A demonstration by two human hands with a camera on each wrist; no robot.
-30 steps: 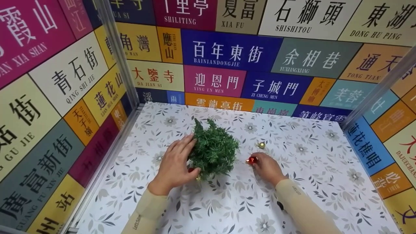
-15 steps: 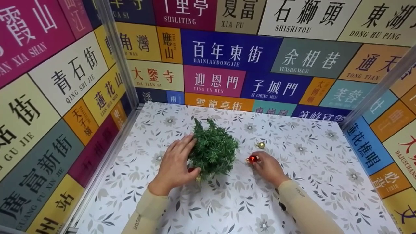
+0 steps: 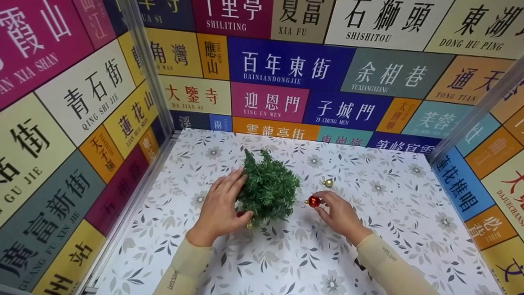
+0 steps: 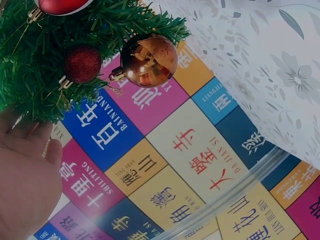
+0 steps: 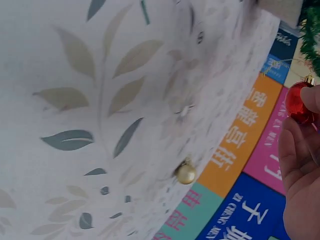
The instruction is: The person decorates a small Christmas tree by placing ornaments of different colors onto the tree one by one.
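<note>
A small green artificial Christmas tree [image 3: 270, 184] stands on the table, seen from above. My left hand [image 3: 221, 207] rests against its left side, fingers fairly straight and touching the branches. In the left wrist view, a shiny red bauble [image 4: 62, 4], a dark red glittery bauble [image 4: 82, 64] and a copper-gold bauble [image 4: 152, 61] hang on the greenery. My right hand [image 3: 342, 215] pinches a shiny red bauble [image 3: 314, 201] between thumb and fingers, to the right of the tree and apart from it. The bauble's gold cap points towards the tree.
A small gold bauble [image 3: 328, 183] lies on the table just beyond my right hand. White leaf-patterned paper covers the table [image 3: 180, 172]. Panels with coloured signs [image 3: 290, 61] and metal posts [image 3: 151, 69] enclose the back and sides.
My right hand has shifted slightly and turned, so the red bauble shows more fully and sits a little nearer the tree. The left hand and tree have stayed put.
</note>
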